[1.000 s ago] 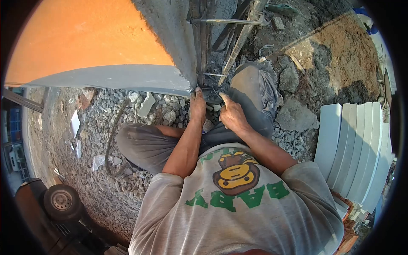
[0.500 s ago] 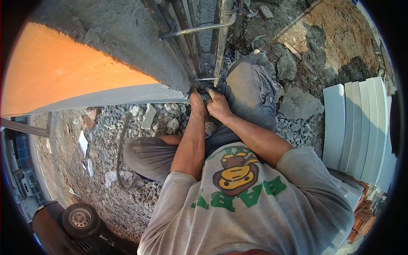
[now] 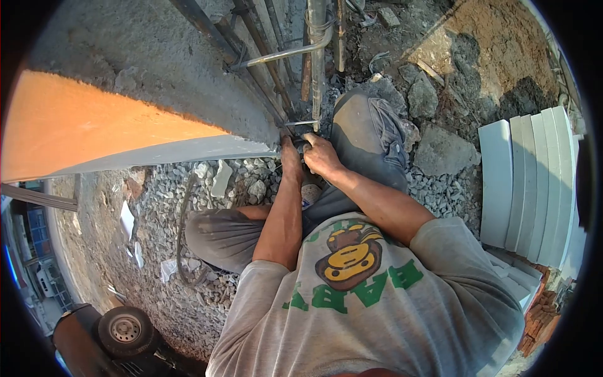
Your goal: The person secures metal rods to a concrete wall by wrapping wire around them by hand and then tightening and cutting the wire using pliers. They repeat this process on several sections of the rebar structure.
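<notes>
Both hands are low at the foot of a cage of steel reinforcing bars [image 3: 267,60]. My left hand [image 3: 290,158] reaches in beside the wall's lower corner, its fingers curled and partly hidden against the bars. My right hand [image 3: 321,156] is just right of it, thumb and index finger closed together near a small dark piece between the hands, too small to name. Above the hands, a thin metal stirrup [image 3: 301,123] crosses between the bars. A larger bent stirrup [image 3: 282,54] is higher up, with tie wire wound round the upright bar [image 3: 318,69].
A concrete wall with an orange painted face [image 3: 113,132] stands to the left. Gravel [image 3: 163,201] and broken concrete chunks [image 3: 443,151] cover the ground. Pale panels [image 3: 496,182] stand stacked at the right, above bricks [image 3: 540,320]. A wheel [image 3: 125,332] is at lower left.
The bars and wall appear shifted slightly left and down as the view tilts. My hands stay close together at the foot of the bars, with little finger movement.
</notes>
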{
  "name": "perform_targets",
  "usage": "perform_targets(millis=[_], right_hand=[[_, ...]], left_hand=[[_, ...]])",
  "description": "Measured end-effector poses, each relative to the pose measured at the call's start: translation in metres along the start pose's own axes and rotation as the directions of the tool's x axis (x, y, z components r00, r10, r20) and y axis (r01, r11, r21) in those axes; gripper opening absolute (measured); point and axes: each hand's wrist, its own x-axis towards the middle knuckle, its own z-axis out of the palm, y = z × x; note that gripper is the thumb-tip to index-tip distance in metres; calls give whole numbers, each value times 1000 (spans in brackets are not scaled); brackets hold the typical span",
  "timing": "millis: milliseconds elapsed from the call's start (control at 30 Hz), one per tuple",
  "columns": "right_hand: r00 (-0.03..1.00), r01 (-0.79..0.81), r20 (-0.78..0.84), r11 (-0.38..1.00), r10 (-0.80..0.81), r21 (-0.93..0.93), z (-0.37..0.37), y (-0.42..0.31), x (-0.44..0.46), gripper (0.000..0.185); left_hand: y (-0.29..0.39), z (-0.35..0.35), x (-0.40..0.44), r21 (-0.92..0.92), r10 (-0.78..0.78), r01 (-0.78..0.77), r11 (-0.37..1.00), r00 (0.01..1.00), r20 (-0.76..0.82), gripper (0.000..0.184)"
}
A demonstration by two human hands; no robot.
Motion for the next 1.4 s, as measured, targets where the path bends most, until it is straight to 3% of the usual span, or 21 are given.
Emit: perform_targets(millis=[67,100,133,167,200,233,267,300,633,733,867,933,967,1000,1033,1100,1200,1267,1300,1333,1400], right_hand=[[972,38,-233,994,-13,101,31,18,5,30],[970,44,-241,994,-18,101,41,27,7,30],[970,165,-237,845,-46,509,45,33,7,31],[966,248,-246,526,-75,813,50,40,8,31],[964,257,-256,531,-76,808,32,31,9,31],[967,-144,87,235,239,961,-2,8,5,30],[781,-451,484,-180,394,874,-29,-13,3,28],[735,-465,512,-219,445,858,-41,-24,6,28],[790,-364,485,-349,375,864,-30,-24,-1,31],[790,-351,470,-336,394,874,-30,-23,9,29],[778,-344,476,-355,411,869,-33,-26,8,26],[810,-426,436,-117,391,897,-39,-26,2,27],[821,-480,412,88,395,873,-42,-26,-3,32],[820,-481,413,87,395,872,-47,-29,-6,32],[849,-493,360,335,387,803,-51,-30,-8,33],[923,-376,178,697,342,610,-48,-29,-10,34],[939,-303,28,788,343,536,-38,-19,-5,29],[940,-291,18,774,340,562,-30,-13,0,24],[908,-326,177,375,379,868,-33,-16,2,24],[881,-316,339,-124,331,941,-36,-19,2,26],[826,-369,406,-170,391,914,-42,-29,-1,25]], left_hand=[[2,0,-2,-5,18,-18,1000,1000,2,62],[4,1,-4,149,116,-107,983,992,-50,60],[5,2,-8,304,217,-182,935,972,-86,58],[6,7,-11,340,313,-266,902,946,-89,68],[13,10,-14,339,319,-275,900,944,-80,68],[19,13,-18,409,221,-147,901,965,-142,72],[24,15,-24,469,126,-12,883,969,-212,76],[27,18,-29,494,152,-47,868,973,-175,81],[22,9,-18,289,6,31,957,992,-126,70],[23,0,-9,413,51,-27,910,998,-46,72],[8,-7,0,333,113,-92,938,993,-45,67],[11,-2,-4,250,96,-80,965,994,-52,67],[11,-1,-9,411,208,-162,897,976,-67,67],[19,5,-18,561,318,-232,794,946,-59,67],[28,11,-22,470,188,-108,876,974,-127,68],[29,14,-27,468,232,-155,870,966,-111,68],[22,7,-27,521,299,-223,824,952,-65,69],[17,4,-21,566,325,-256,783,945,-23,70],[17,5,-20,466,276,-221,857,960,-53,70],[17,5,-20,357,222,-181,917,972,-79,71],[23,9,-24,340,180,-139,930,979,-94,70]])
